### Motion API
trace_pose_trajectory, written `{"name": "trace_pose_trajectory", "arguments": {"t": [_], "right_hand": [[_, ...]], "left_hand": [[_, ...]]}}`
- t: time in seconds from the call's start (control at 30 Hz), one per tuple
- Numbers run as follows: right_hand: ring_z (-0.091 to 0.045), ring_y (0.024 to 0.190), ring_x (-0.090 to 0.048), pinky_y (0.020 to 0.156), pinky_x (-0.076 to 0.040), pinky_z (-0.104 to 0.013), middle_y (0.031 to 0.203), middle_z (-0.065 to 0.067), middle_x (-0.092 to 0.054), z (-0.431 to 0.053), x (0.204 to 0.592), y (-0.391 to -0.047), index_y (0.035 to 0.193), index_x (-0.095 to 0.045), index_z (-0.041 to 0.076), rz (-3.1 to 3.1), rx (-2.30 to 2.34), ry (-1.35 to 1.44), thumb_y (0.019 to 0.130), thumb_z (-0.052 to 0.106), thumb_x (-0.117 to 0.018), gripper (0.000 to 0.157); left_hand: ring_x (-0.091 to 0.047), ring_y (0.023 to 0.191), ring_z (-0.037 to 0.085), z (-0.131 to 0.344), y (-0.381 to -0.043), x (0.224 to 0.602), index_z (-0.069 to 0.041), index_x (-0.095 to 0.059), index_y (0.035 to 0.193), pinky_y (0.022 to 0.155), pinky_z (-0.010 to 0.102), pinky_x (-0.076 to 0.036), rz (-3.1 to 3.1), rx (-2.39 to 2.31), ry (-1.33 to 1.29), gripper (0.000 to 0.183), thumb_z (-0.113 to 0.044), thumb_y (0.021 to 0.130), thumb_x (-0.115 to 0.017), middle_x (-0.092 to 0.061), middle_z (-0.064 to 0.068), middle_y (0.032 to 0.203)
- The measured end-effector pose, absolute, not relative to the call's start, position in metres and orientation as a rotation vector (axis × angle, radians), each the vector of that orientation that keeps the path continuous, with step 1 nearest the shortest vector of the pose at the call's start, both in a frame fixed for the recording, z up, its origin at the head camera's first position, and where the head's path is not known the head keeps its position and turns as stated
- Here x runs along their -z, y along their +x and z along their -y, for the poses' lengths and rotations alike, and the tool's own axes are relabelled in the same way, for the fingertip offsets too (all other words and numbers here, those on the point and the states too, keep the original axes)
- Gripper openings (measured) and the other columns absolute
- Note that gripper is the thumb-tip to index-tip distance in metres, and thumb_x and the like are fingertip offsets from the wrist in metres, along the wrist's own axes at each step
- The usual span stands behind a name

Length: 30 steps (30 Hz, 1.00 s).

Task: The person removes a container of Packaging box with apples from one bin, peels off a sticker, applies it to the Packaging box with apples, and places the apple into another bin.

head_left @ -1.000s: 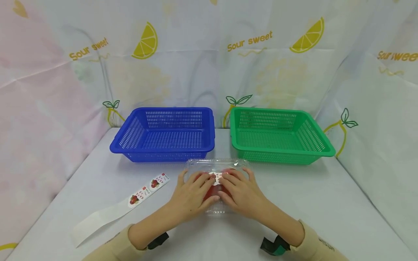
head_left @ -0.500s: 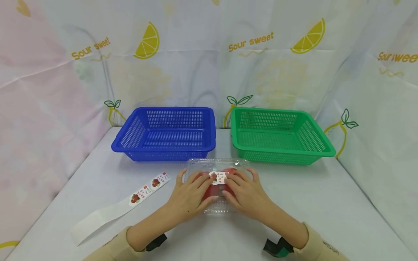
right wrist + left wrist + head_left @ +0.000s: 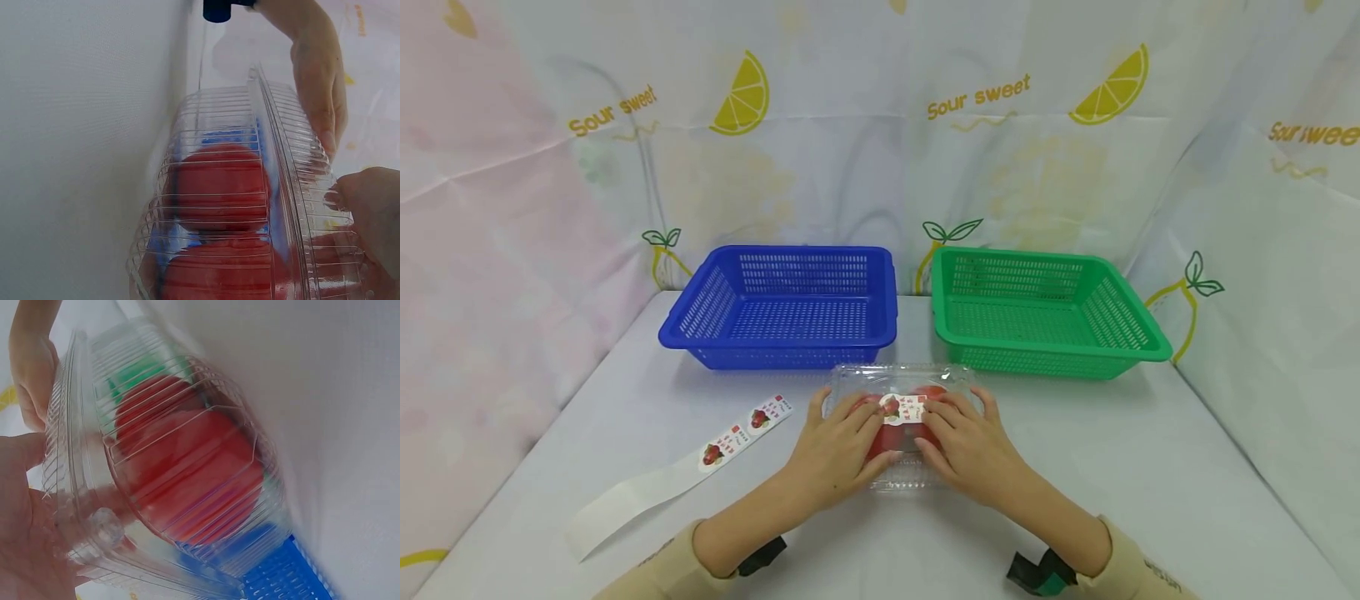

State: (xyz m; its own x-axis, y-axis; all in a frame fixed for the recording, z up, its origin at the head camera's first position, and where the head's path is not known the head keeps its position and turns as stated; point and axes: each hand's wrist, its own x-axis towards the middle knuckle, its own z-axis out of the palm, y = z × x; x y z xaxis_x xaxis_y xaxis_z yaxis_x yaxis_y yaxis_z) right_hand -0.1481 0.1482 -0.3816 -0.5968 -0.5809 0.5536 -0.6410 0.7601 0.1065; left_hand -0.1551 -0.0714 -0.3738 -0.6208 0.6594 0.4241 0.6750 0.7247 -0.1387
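Note:
A clear plastic clamshell box [image 3: 904, 378] lies closed on the table, with red round fruits [image 3: 194, 469] showing through its ribbed walls. On top of its lid is a white label [image 3: 904, 408] printed with red fruit and red characters. My left hand [image 3: 835, 454] rests on the lid's left part, fingertips touching the label's left end. Over the right part lies my right hand [image 3: 973, 450], its fingertips at the label's right end. Both hands have spread, gently bent fingers, thumbs toward the near side. In the right wrist view, more red fruits [image 3: 219, 187] sit inside the box.
Behind the box stand a blue basket [image 3: 797, 354] at left and a green basket [image 3: 1052, 350] at right. A strip of backing paper [image 3: 632, 500] with two fruit labels lies left of the left hand. A printed cloth [image 3: 850, 167] hangs behind the table.
My right hand's fingers have slid a little to the right across the label, so more of its print shows. The left hand has stayed nearly in place on the lid.

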Motion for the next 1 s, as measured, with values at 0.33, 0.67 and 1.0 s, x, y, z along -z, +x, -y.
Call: {"name": "trace_pose_trajectory", "arguments": {"t": [0.33, 0.67, 1.0], "right_hand": [[-0.027, 0.105, -0.049, 0.092, -0.026, -0.056, 0.101, -0.006, -0.064, -0.150, 0.382, -0.148, 0.091, -0.062, 0.008, 2.368, -0.137, 0.916, 0.097, 0.039, -0.033, 0.043], [-0.027, 0.104, -0.049, 0.093, -0.024, -0.054, 0.102, -0.005, -0.064, -0.150, 0.380, -0.148, 0.091, -0.061, 0.009, 2.386, -0.148, 0.908, 0.094, 0.037, -0.042, 0.034], [-0.024, 0.103, -0.050, 0.094, -0.027, -0.052, 0.102, -0.002, -0.064, -0.153, 0.378, -0.147, 0.096, -0.065, 0.012, 2.495, -0.198, 0.846, 0.084, 0.030, -0.062, 0.022]], "left_hand": [[-0.045, 0.116, 0.024, 0.071, -0.154, 0.374, -0.008, -0.060, 0.096, 0.097, 0.057, -0.023, 2.427, 0.053, -1.026, 0.047, -0.053, 0.089, -0.047, -0.061, 0.006, 0.106], [-0.046, 0.113, 0.023, 0.073, -0.156, 0.375, -0.008, -0.059, 0.097, 0.094, 0.058, -0.025, 2.399, 0.096, -1.029, 0.046, -0.051, 0.091, -0.043, -0.060, 0.006, 0.111], [-0.043, 0.117, 0.024, 0.084, -0.156, 0.381, -0.018, -0.061, 0.108, 0.093, 0.059, -0.022, 2.517, 0.263, -0.948, 0.040, -0.050, 0.087, -0.053, -0.055, 0.001, 0.122]]}}
